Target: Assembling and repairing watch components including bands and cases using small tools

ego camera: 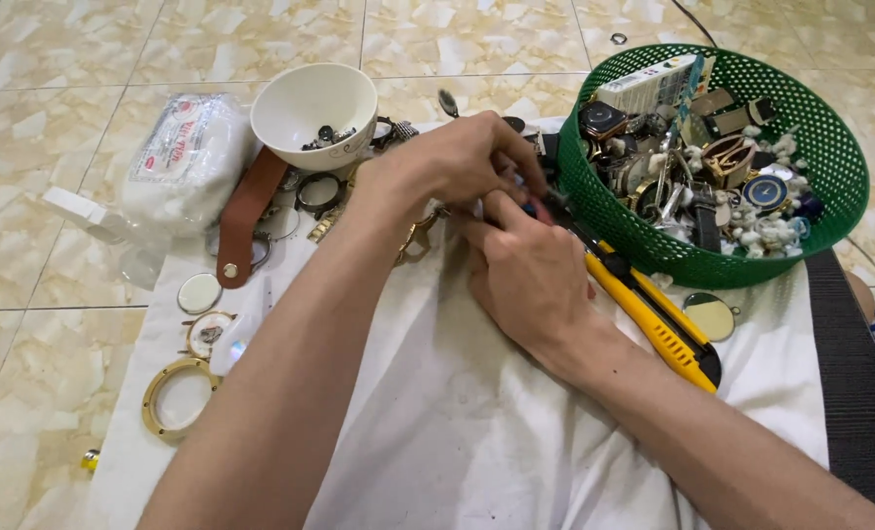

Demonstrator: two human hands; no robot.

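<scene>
My left hand and my right hand meet over a white cloth, just left of a green plastic basket. Both have their fingertips closed on a small object held between them. The fingers hide most of it; only a bit of blue and red shows. A yellow utility knife lies on the cloth right beside my right hand, its dark tip pointing toward my fingers. I cannot tell whether my hand touches it.
The basket holds several watches and watch parts. A white bowl with small parts stands at the back left, beside a brown leather strap and a plastic-wrapped white packet. A gold ring, a round glass and a dark mat surround the cloth.
</scene>
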